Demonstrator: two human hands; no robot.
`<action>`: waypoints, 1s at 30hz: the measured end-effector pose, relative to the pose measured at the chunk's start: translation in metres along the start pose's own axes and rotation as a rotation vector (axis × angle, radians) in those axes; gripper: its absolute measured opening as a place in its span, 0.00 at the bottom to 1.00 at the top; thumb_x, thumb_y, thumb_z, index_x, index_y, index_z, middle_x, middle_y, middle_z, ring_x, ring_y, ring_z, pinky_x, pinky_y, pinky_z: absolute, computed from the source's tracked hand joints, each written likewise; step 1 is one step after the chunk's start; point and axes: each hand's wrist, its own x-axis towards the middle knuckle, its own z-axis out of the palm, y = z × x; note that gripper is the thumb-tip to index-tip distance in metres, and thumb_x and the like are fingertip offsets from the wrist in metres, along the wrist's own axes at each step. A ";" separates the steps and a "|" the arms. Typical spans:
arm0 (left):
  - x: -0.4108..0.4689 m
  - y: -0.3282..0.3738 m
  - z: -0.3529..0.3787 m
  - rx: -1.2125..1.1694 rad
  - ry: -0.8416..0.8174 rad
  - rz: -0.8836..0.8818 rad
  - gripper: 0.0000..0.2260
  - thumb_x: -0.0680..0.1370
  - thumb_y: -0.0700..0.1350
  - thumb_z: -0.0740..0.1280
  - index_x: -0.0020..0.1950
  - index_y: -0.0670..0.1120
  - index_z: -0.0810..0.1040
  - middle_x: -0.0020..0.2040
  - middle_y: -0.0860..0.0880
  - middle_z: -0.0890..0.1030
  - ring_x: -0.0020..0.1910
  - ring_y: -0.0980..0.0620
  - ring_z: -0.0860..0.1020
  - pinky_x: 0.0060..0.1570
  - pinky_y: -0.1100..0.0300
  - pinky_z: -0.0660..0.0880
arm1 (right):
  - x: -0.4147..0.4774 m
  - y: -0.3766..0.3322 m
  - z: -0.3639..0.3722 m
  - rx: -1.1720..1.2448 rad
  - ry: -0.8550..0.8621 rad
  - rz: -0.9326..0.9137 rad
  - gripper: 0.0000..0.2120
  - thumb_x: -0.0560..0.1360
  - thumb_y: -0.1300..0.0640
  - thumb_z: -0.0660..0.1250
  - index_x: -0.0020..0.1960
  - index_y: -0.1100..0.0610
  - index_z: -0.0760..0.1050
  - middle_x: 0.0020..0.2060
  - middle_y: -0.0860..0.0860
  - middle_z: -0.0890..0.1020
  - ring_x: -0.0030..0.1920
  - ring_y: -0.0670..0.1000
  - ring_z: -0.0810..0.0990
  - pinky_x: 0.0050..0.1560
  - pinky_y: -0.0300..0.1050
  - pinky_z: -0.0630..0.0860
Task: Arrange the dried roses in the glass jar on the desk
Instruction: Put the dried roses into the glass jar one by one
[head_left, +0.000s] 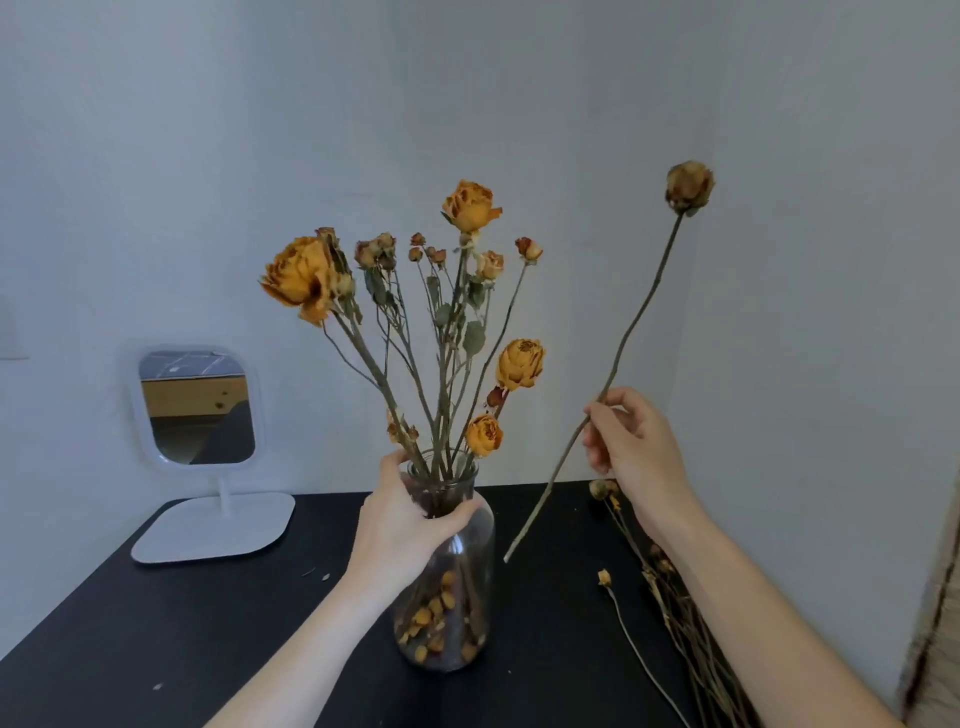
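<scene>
Stretching from the near edge back to the pale wall (363, 104), the black desk (223, 644) fills the lower half of the view; its far edge meets the wall just behind the jar, and a second wall closes the corner on the right. A bunch of dried roses (470, 208) fans up and out from the glass jar (462, 587), the widest bloom leaning left, past the jar's side. The jar stands upright near the middle of the desk, well clear of every edge. At far left a white mirror (197, 410) stands on its flat base, with a broad strip of bare desk between that base and the jar. Along the right side, loose stems (675, 618) lie in a heap running from far to near, close to the wall; a narrower bare strip separates them from the jar. A single rose (690, 186) tilts in the air over that strip, head up and to the right, cut end low beside the jar but apart from it. The right hand (631, 441) pinches its stem between thumb and fingertips. The left hand (410, 525) wraps fingers and thumb round the jar's neck. Fallen petals (436, 613) lie in the jar's bottom, and a few flecks (317, 574) dot the desk to its left
</scene>
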 end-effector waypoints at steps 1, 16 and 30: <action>0.000 -0.002 -0.003 -0.012 -0.033 0.000 0.31 0.65 0.56 0.76 0.61 0.55 0.63 0.47 0.67 0.72 0.47 0.65 0.73 0.45 0.75 0.69 | 0.000 -0.002 0.002 0.013 0.001 -0.015 0.06 0.78 0.61 0.60 0.44 0.56 0.73 0.28 0.49 0.76 0.24 0.42 0.72 0.24 0.32 0.68; -0.002 -0.003 -0.018 -0.039 -0.058 -0.011 0.34 0.62 0.55 0.78 0.62 0.54 0.65 0.55 0.61 0.73 0.55 0.60 0.71 0.56 0.61 0.70 | 0.001 -0.031 0.023 0.015 0.010 -0.205 0.08 0.78 0.61 0.58 0.41 0.54 0.72 0.27 0.47 0.75 0.26 0.42 0.72 0.26 0.33 0.70; 0.004 -0.005 -0.024 -0.056 -0.065 0.040 0.29 0.64 0.51 0.77 0.61 0.50 0.70 0.55 0.57 0.78 0.54 0.59 0.75 0.53 0.63 0.70 | 0.001 -0.043 0.025 0.006 -0.017 -0.219 0.09 0.78 0.61 0.58 0.41 0.53 0.72 0.28 0.48 0.76 0.26 0.42 0.72 0.26 0.33 0.70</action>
